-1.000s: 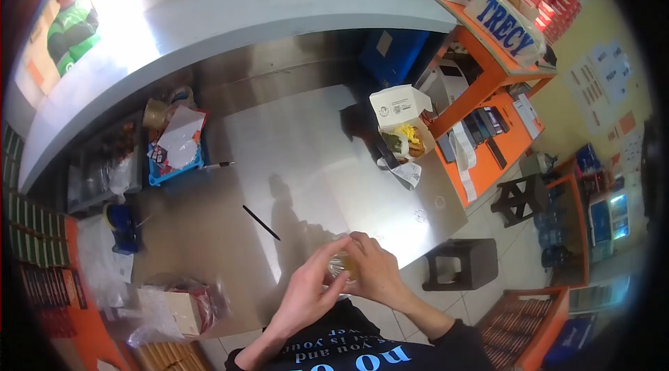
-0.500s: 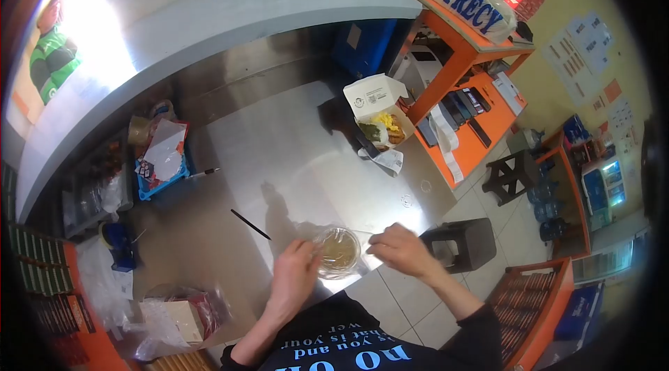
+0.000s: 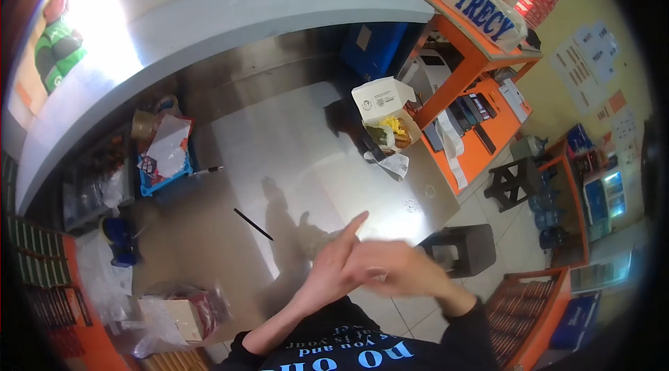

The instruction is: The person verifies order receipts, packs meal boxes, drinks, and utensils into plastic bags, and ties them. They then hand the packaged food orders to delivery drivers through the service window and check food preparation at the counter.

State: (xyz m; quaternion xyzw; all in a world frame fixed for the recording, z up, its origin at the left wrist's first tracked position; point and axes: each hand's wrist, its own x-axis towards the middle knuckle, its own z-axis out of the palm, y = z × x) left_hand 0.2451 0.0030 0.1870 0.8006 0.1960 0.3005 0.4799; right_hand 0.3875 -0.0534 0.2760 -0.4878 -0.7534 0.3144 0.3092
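Table point(image 3: 286, 141): steel; I'm at near edge.
R hand point(image 3: 401, 266): blurred, overlapping my L; grip, can't tell.
L hand point(image 3: 331, 273): index out, other fingers' grip unclear.
Tub point(image 3: 325, 238): by L index, mostly hidden; best kept lvl, pressed lightly.

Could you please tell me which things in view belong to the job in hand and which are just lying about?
Apparently part of the job:
left hand
right hand, blurred, close to it
anything held: hidden or too blurred to tell

Seemingly just lying about:
black stick
open food box
blue tray
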